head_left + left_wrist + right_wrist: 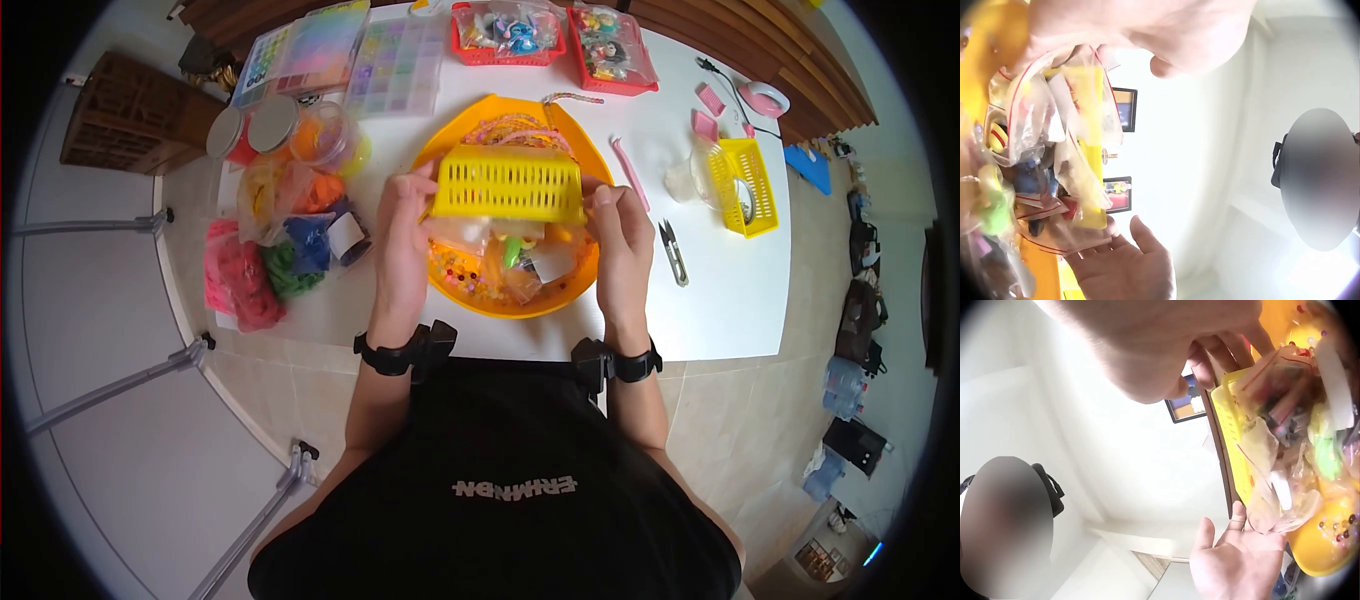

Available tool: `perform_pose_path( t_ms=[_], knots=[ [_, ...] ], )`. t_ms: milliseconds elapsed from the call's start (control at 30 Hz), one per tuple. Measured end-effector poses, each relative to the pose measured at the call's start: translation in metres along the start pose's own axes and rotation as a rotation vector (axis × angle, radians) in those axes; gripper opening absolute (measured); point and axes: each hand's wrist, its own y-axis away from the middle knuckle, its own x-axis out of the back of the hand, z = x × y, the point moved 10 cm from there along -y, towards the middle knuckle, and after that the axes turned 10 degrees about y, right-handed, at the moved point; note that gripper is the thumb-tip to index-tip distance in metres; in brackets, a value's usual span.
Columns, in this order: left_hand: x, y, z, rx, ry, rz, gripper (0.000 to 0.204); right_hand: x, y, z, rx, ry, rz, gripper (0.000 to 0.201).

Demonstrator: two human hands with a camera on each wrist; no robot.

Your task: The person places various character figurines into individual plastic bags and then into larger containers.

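Observation:
A yellow slotted basket point(510, 157) is tipped on its side over a heart-shaped orange tray point(478, 118), its mouth towards the person. My left hand point(402, 235) grips one end of the basket, and my right hand point(625, 235) holds the other end. Clear zip bags point(1025, 119) with small colourful charms spill from the basket's mouth down into the tray. Among them a light green piece point(513, 251) shows. Loose beads point(462, 275) lie in the tray below the bags, and pink bead strands point(510, 130) lie behind the basket.
At left are lidded jars point(272, 124), bags of coloured material point(240, 275) and compartment boxes point(395, 65). Red baskets point(612, 50) of bagged figures stand at the back. Thread snips point(674, 253), a pink tool point(630, 172) and another yellow basket point(762, 190) lie at right.

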Motion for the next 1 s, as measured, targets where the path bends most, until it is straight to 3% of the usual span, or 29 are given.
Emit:
perform_pose_path(
  t_ms=[100,233,300,600,700,800,900,1000],
  knots=[
    [0.000,0.007,0.004,0.034,-0.101,0.023,0.028,0.003,0.007,0.012,-0.011,-0.053,0.064,0.022],
    [0.014,0.011,-0.003,0.096,-0.244,0.111,0.020,0.003,0.011,0.008,0.012,0.196,0.047,0.023],
    [0.014,0.011,0.001,0.041,-0.406,0.099,0.021,0.001,0.012,-0.004,0.027,0.293,0.054,0.024],
    [0.011,0.016,0.011,0.061,-0.707,0.079,0.022,0.003,0.010,-0.013,-0.010,0.518,-0.138,0.020],
    [0.008,0.017,0.012,0.043,-0.687,0.040,0.021,0.006,0.007,-0.016,0.101,0.643,-0.173,0.020],
    [0.007,0.017,0.013,0.046,-0.644,-0.008,0.022,0.002,0.006,-0.020,0.212,0.537,-0.228,0.034],
    [0.009,0.020,0.009,0.109,-0.549,-0.022,0.025,-0.008,0.012,-0.027,0.347,0.710,-0.313,0.050],
    [0.004,0.024,0.006,0.147,-0.478,-0.035,0.029,-0.008,0.016,-0.011,0.274,0.720,-0.390,0.071]
  ],
)
